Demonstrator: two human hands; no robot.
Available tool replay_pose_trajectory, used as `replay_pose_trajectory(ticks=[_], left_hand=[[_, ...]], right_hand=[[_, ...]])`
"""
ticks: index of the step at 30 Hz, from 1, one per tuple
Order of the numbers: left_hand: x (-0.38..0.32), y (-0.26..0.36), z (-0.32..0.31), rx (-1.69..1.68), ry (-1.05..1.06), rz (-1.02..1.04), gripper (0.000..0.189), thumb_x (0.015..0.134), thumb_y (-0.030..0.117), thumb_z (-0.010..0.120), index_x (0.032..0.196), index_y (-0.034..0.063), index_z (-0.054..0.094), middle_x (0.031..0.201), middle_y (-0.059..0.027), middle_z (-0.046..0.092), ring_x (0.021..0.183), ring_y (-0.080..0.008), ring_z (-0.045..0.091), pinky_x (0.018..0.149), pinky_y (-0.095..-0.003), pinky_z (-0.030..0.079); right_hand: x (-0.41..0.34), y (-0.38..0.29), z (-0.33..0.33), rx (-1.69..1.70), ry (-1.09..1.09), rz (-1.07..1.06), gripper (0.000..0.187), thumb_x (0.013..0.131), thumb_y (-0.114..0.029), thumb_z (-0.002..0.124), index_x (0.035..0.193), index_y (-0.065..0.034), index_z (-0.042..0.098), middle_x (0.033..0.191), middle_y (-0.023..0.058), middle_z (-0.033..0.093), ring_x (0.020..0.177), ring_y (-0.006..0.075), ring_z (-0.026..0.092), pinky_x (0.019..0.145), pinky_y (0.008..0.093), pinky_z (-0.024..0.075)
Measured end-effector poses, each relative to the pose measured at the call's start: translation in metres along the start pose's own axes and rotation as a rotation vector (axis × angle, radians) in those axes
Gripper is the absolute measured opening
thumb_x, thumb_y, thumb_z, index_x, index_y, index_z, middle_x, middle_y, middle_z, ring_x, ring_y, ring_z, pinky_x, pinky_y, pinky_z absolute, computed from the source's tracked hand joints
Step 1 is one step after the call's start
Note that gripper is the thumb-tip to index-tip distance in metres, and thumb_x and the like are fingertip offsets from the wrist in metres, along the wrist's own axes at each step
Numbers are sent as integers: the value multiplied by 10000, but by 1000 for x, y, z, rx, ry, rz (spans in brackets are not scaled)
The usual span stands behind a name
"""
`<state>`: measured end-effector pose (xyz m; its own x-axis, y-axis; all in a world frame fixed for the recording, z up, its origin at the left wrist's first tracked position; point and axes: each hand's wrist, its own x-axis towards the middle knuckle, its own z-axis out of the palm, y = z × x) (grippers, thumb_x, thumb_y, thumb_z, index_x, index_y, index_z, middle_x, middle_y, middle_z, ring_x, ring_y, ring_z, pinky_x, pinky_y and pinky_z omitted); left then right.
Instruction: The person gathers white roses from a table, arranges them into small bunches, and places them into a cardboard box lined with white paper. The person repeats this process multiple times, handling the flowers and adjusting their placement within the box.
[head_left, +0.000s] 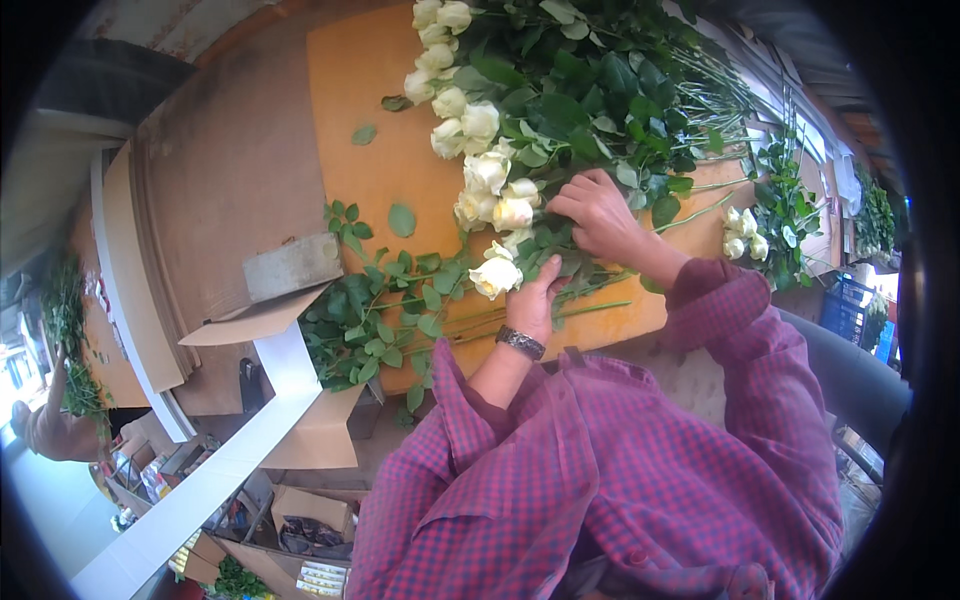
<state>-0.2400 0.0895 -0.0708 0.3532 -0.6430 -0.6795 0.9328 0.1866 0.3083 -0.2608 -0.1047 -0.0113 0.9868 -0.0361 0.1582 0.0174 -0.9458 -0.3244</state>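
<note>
My left hand (532, 304), with a dark patterned band at the wrist, is closed around the leafy upper stem of a white rose (496, 274). The bloom sticks out to the left of the thumb. Just above it, my right hand (596, 214) has its fingers curled in at the leaves beside several cream-white rose heads (513, 214). What lies between those fingertips is hidden. A large pile of white roses (480, 124) with dark green foliage (592, 90) stretches away beyond both hands, heads to the left and cut stems (709, 90) to the right.
Leafy green branches (382, 315) lie left of my left hand on the orange tabletop (360, 67). Near them are a grey block (292, 266) and an open cardboard box (289, 360). A smaller rose bunch (745, 232) lies right. At far left is another person's arm (56, 424).
</note>
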Motion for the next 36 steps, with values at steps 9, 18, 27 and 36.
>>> replay_pose_trajectory(ticks=[9, 18, 27, 36], left_hand=[[21, 12, 33, 125, 52, 199, 432, 964, 228, 786, 1324, 55, 620, 1222, 2, 652, 1064, -132, 594, 944, -307, 492], [6, 24, 54, 339, -12, 536, 444, 1007, 152, 710, 1407, 39, 552, 1379, -73, 599, 1256, -200, 573, 1049, -366, 482], [-4, 29, 62, 268, 8, 424, 450, 1015, 114, 679, 1427, 12, 531, 1415, -81, 593, 1281, -201, 569, 1046, -352, 485], [-19, 33, 74, 443, -5, 538, 454, 1044, 172, 639, 1452, 5, 529, 1433, -68, 586, 1275, -188, 570, 1031, -340, 486]], right_hand=[[25, -22, -49, 192, -43, 121, 188, 718, -3, 643, 896, -40, 691, 827, 112, 677, 887, 345, 647, 861, 442, 474], [41, -75, -80, 239, 276, 130, 342, 701, -101, 845, 1018, -78, 719, 925, 66, 677, 901, 288, 651, 840, 402, 493], [35, -73, -62, 460, 378, 251, 273, 774, -23, 793, 1035, -46, 716, 893, 73, 674, 822, 266, 672, 739, 370, 536], [29, -81, -69, 375, 413, 256, 360, 795, 23, 734, 1144, -59, 710, 869, 46, 703, 780, 194, 683, 722, 312, 541]])
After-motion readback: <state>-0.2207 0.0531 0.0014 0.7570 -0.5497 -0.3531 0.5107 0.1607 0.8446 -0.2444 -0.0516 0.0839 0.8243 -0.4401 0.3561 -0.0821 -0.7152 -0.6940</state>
